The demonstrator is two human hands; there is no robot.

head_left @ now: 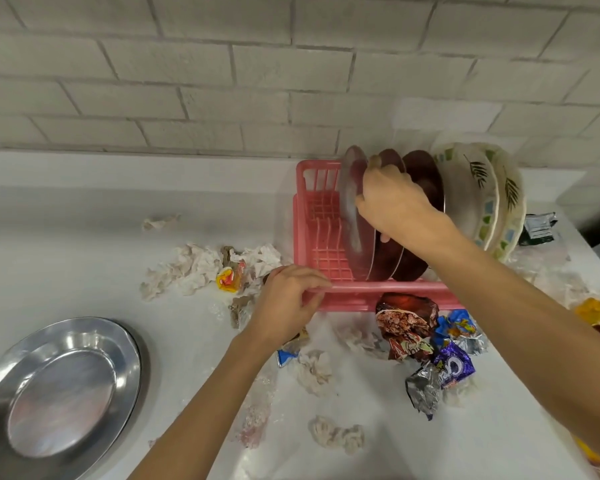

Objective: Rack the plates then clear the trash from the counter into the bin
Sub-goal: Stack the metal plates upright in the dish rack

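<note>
- The steel plate (352, 209) now being racked stands on edge at the left end of the row in the pink rack (326, 261). It looks thin, rigid and fairly light. Its polished face is likely slippery, so the rim is the sound place to take it, thumb on one face and fingers behind.
- The right hand (392, 202) does that: its fingers curl over the plate's upper edge and the thumb presses on the near face, in a firm grip. Whether the plate is fully seated between the rack's bars is hidden by the hand.
- The left hand (288, 303) curls over the rack's front rail near its left corner and holds it. This probably steadies the light plastic rack, which could slide on the smooth counter (84, 244).
- To the right of that plate, two darker plates (426, 174) and then two patterned ceramic plates (478, 199) lean close together. The ceramic ones would chip if knocked.
- More steel plates (63, 393) lie stacked flat at the counter's near left, well apart from the rack and not yet racked.
- Crumpled tissue (194, 268) and foil snack wrappers (454, 365) lie around the rack. They are soft, weightless and easy to scoop. The bin is not in view.
</note>
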